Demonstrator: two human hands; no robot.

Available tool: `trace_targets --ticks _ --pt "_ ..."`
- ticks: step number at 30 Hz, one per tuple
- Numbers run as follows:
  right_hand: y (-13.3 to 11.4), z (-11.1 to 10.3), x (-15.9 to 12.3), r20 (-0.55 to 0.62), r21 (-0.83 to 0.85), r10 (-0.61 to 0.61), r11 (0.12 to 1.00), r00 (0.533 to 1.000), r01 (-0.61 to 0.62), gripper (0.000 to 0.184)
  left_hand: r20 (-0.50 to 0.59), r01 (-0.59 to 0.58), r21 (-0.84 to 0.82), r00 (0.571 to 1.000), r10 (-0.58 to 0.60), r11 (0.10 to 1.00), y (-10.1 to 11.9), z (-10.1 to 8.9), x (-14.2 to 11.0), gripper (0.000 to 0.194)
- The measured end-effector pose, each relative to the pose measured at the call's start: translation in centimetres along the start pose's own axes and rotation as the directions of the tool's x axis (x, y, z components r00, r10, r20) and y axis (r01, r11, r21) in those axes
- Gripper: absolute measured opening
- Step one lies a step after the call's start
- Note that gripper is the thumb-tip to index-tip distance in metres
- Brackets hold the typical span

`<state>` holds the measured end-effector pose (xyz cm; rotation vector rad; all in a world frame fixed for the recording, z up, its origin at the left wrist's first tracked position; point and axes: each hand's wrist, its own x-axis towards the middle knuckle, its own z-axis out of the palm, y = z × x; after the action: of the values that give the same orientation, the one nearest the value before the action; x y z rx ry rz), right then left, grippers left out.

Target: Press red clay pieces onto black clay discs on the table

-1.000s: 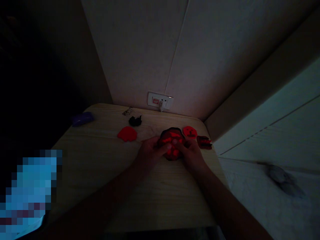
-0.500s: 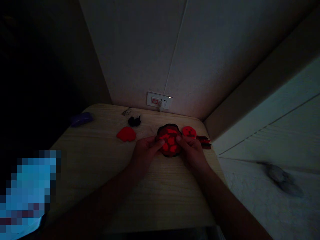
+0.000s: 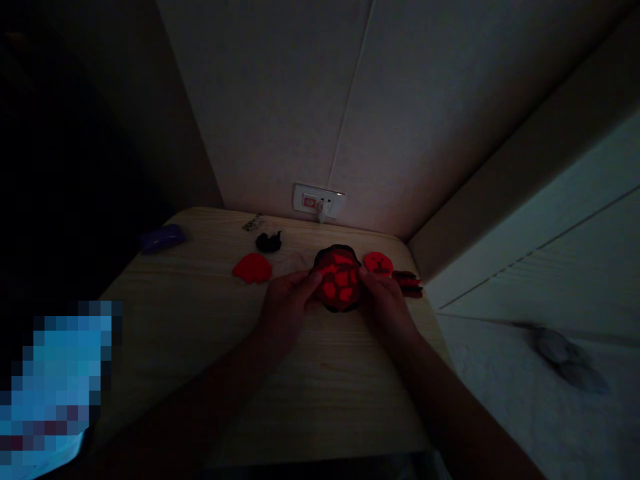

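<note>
Between my two hands is a rounded clay-like piece (image 3: 339,280), dark red with bright red patches and a black rim. My left hand (image 3: 286,300) grips its left edge, thumb on top. My right hand (image 3: 387,300) grips the right edge in the same way; the fingers underneath are hidden. Just beyond my right hand lies a flat red disc (image 3: 377,264) with dark marks, beside red and black strips (image 3: 408,284). Left of my left hand sits a bright red lump (image 3: 253,268), with a black lump (image 3: 269,241) behind it.
The pale wooden table (image 3: 320,393) meets a wall with a socket and plug (image 3: 320,201). A purple packet (image 3: 164,238) lies at the far left edge, and dark crumbs (image 3: 253,222) lie near the back. A blurred, pixelated bright screen (image 3: 60,380) is at lower left.
My thumbs have slid outward from the middle of the patched piece to its edges, showing more of its red patches. The things on the table have stayed put.
</note>
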<state>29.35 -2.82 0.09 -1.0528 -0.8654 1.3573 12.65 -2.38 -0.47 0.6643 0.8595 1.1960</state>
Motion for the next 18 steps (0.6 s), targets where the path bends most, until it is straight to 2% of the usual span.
trace_targets --ticks 5,9,12,18 --pt "0.25 -0.33 0.05 0.017 -0.090 0.001 0.996 1.000 0.000 0.036 -0.011 -0.027 0.018 1.000 0.027 0.999 0.07 0.07 0.03 0.033" --pt "0.54 -0.52 0.02 0.015 -0.120 -0.027 0.992 1.000 0.029 0.037 0.057 0.001 0.015 0.998 -0.001 1.000 0.01 -0.01 0.09 0.032" --pt "0.79 -0.44 -0.11 0.061 -0.165 -0.007 0.986 0.998 0.017 0.029 0.084 -0.024 0.090 0.996 0.016 0.996 0.11 0.00 -0.01 0.032" --pt "0.96 -0.35 -0.30 0.015 -0.207 -0.027 0.978 1.000 0.030 0.028 0.078 -0.063 0.225 0.996 0.046 0.972 -0.01 0.17 -0.04 0.031"
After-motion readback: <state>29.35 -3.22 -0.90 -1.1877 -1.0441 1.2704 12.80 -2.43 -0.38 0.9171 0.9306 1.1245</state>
